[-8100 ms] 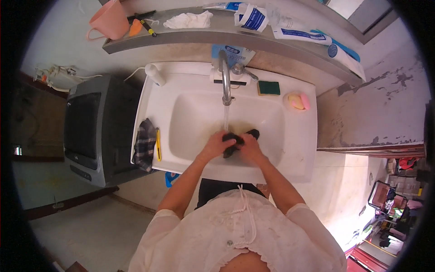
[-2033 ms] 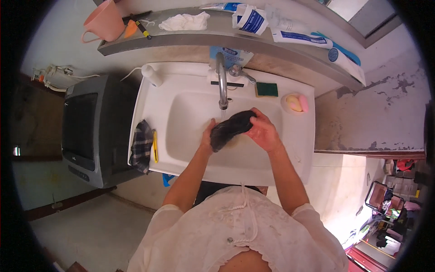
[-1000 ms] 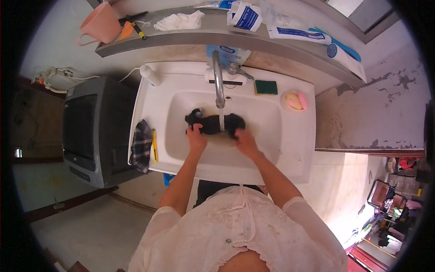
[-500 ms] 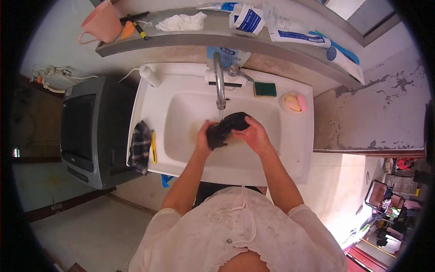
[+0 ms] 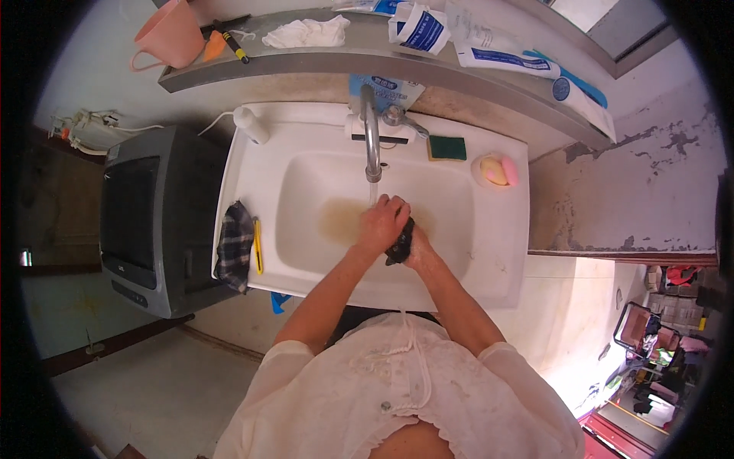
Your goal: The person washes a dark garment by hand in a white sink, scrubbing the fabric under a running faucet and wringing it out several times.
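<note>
A wet black cloth [image 5: 399, 246] is bunched up between my two hands over the white sink [image 5: 298, 260]. My left hand [image 5: 382, 223] lies across its top with the fingers bent over it. From the right side my right hand [image 5: 419, 246] grips the same bundle, its fingers mostly hidden behind the cloth and the left hand. Water runs from the chrome faucet [image 5: 371, 145] just beyond my left hand. Brownish water [image 5: 336, 219] has pooled in the basin beneath. Whether the cloth is a garment or a rag I cannot tell.
Right of the faucet lie a green sponge [image 5: 446, 148] and a dish of soap [image 5: 497, 171]. A white bottle [image 5: 251, 125], a plaid cloth [image 5: 235, 246] and a yellow cutter [image 5: 258, 246] sit on the left rim. A shelf [image 5: 306, 67] with tubes and a pink cup [image 5: 171, 37] runs above.
My hands have come together and the stretched-out black cloth is now squeezed into a small bundle. My left hand has moved right, over the cloth. More of the brownish water shows.
</note>
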The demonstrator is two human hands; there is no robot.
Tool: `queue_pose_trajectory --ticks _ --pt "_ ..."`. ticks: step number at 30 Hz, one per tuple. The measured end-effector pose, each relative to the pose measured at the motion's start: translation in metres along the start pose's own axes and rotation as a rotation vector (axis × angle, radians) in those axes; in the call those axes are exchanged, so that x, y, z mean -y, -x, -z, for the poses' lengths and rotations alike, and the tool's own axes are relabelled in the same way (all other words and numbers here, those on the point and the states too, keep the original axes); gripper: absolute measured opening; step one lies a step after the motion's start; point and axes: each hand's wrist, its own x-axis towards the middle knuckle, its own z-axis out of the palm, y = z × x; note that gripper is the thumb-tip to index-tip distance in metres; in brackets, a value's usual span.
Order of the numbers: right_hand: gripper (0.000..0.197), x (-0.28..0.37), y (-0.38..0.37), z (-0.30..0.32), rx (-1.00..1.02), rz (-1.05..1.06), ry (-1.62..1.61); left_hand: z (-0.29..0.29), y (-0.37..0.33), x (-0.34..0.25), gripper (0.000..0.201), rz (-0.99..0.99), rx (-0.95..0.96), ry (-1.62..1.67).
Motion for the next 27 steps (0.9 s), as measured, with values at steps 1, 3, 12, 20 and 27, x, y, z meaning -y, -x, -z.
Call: queue_pose_trajectory --ticks 1,3,12,20,27 --pt "0.030 0.002 0.002 -0.018 -0.300 0.008 0.218 0.006 -0.005 0.007 0.016 -0.005 0.024 -0.059" --pt "0.030 0.016 0.003 -0.036 -0.233 0.078 0.212 0.005 -0.012 0.017 0.012 0.138 -0.055 -0.095" --pt "0.026 0.061 -0.017 0.036 -0.554 0.510 1.324 0.007 0.026 0.140 0.037 0.469 -0.283 0.044" --pt "0.028 -0.011 -0.016 0.080 -0.104 -0.021 1.499 -0.021 0.041 0.113 0.047 0.358 0.007 -0.024" --pt "0.032 0.059 0.037 -0.082 0.247 -0.123 0.578 -0.035 0.039 0.152 0.051 0.840 -0.313 0.877"
